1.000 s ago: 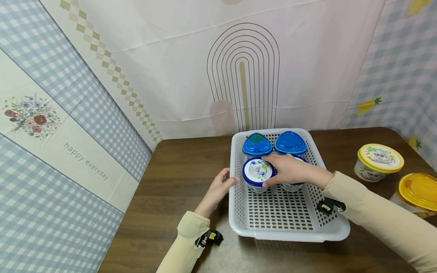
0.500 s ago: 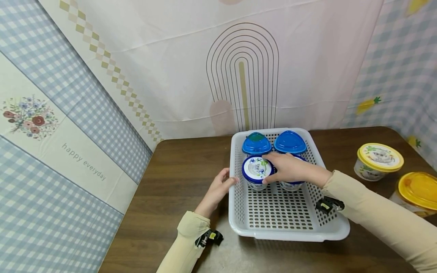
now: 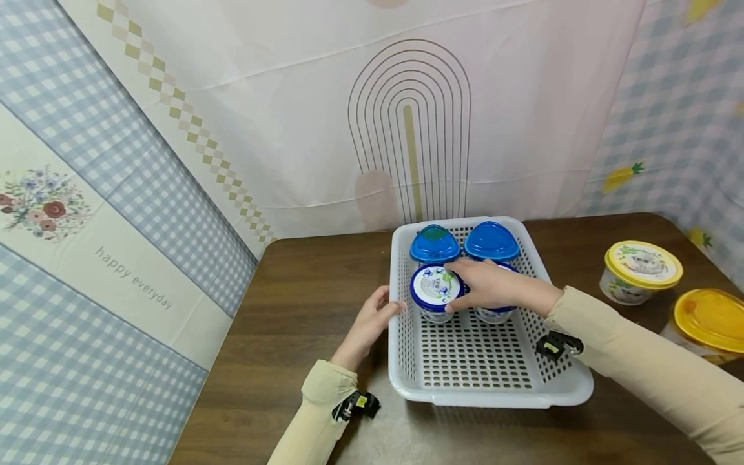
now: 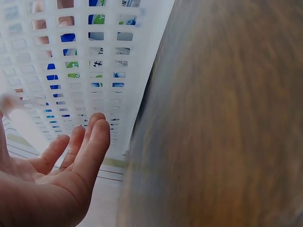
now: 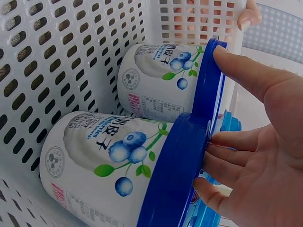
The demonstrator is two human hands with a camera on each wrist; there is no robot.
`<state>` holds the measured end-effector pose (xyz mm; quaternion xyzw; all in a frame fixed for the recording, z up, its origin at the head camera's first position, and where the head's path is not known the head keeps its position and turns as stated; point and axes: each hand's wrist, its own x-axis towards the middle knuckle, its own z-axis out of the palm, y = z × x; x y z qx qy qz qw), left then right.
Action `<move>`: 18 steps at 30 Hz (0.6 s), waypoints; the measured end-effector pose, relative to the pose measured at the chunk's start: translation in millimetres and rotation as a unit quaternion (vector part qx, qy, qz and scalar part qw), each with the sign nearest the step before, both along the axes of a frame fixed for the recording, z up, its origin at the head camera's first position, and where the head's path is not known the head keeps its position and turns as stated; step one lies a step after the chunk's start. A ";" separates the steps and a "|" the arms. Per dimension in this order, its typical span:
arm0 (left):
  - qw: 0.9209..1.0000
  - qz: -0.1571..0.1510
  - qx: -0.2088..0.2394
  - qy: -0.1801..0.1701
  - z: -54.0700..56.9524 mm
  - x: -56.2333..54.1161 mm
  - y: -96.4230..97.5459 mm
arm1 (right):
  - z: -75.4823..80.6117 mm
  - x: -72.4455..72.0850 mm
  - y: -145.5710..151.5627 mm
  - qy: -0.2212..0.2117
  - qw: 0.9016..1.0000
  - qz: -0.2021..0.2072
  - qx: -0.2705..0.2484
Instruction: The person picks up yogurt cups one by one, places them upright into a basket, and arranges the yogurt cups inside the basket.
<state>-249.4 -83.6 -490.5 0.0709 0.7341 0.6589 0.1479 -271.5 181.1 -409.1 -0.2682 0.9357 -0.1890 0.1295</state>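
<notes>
While a yellow-lidded tub (image 3: 642, 268) and an amber-lidded tub (image 3: 708, 323), clipped by the head view's right edge, stood on the wood-grain table (image 3: 302, 297), I saw a green-marked blue lid (image 3: 434, 244) and a plain blue lid (image 3: 492, 240), both glossy and rounded-triangular, towards the back of the perforated white basket (image 3: 482, 395). Before them, the left blueberry tub (image 3: 436, 287) stood just beside the right blueberry tub (image 5: 106, 165), partly covered by the right hand (image 3: 491, 284). Thumb and fingers were parted, the thumb touching the left lid's rim; with fingertips hidden, I couldn't tell whether they pinched. The left hand (image 3: 367, 326) gripped the basket's rim.
</notes>
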 end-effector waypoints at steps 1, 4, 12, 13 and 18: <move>1.000 -0.001 -0.001 -0.001 -0.3 -0.8 -0.1 | -0.3 0.3 0.5 0.001 1.000 -0.001 -0.002; 1.000 0.002 -0.005 -0.003 -0.5 -0.8 -0.2 | -0.6 2.0 1.7 0.007 1.000 0.002 -0.010; 1.000 0.011 -0.001 0.005 -2.4 3.5 0.5 | 2.7 3.9 7.3 0.019 1.000 0.016 -0.016; 1.000 0.010 0.000 0.005 -2.8 3.0 0.5 | 4.0 3.9 8.4 0.019 1.000 0.017 -0.018; 1.000 0.005 0.002 0.004 0.0 1.7 1.0 | 11.5 3.6 13.7 0.025 0.999 0.014 -0.014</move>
